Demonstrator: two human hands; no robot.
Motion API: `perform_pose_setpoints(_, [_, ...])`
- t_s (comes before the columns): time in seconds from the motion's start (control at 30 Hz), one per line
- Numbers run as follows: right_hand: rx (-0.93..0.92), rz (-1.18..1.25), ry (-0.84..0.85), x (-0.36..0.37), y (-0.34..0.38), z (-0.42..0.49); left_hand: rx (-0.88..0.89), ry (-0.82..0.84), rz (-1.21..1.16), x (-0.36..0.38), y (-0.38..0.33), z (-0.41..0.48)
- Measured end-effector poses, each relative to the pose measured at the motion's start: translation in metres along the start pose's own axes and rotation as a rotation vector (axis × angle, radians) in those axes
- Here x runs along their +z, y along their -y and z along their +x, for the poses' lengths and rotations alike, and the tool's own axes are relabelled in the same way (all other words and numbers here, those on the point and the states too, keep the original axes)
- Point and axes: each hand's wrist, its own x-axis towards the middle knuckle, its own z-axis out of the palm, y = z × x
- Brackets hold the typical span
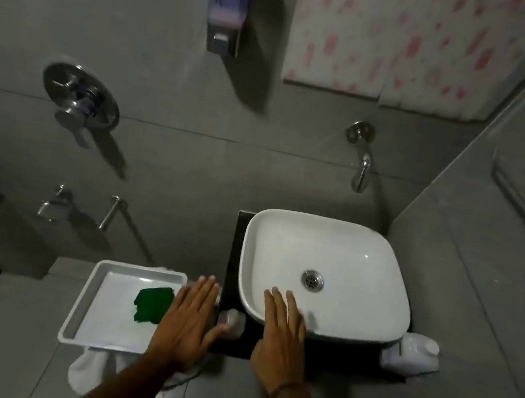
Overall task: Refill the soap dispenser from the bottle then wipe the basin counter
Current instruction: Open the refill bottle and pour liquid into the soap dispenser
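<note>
White and big, one sink (282,237) sits on a dark counter (239,247). One white tray (104,304) beside it holds one green cloth (151,307). One soap dispenser (228,5) hangs high on the wall. One soap bottle (414,352) lies at the sink's right corner. The two hands, left hand (186,321) and right hand (283,334), are spread wide, holding nothing. A small cup (233,322) near the left thumb could get knocked over.
</note>
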Motion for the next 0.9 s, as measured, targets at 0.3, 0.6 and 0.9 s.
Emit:
perform_pose_setpoints(0.3, [0.382,0.565,0.074,0.063,0.047,0.003,0.199,0.211,-0.4,0.063,0.046,0.025])
perform_pose_setpoints(0.6, [0.577,0.675,-0.19,0.085,0.061,0.019,0.118,0.227,-0.741,0.069,0.049,0.041])
perform_pose_setpoints(0.9, [0.682,0.791,-0.22,0.078,0.071,0.015,0.147,0.194,-0.752,0.071,0.047,0.034])
